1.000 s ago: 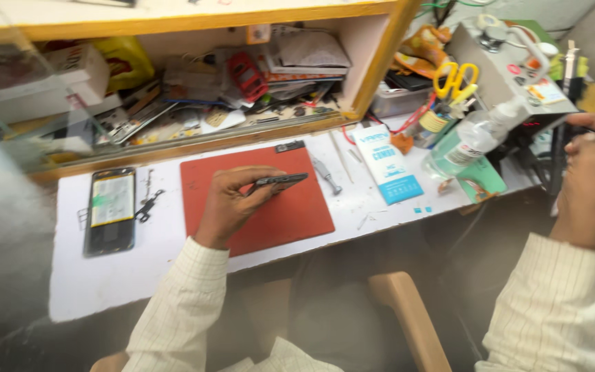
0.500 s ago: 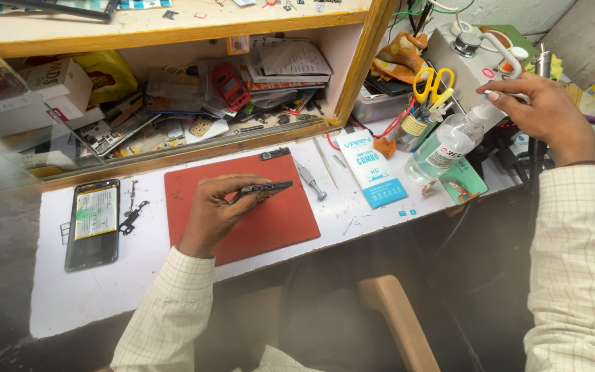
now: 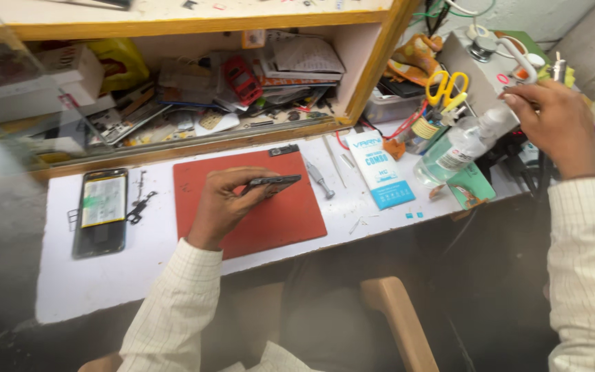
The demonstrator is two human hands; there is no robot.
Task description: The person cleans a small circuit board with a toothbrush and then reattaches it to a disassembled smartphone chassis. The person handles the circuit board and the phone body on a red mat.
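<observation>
At frame centre our left hand [image 3: 223,207] gripped a thin dark phone part [image 3: 273,183] over the red mat [image 3: 284,220]; upper right, our right hand [image 3: 558,127] closed around a tool [image 3: 557,67].

Bare red mat [image 3: 277,220], perhaps cluttered right

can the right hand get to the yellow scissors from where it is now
Probably yes. The right hand is raised beside the grey box at the bench's right end, and the yellow scissors stand handles-up in a holder just to its left. Only a clear spray bottle sits lower between them, so the way over looks open.
</observation>
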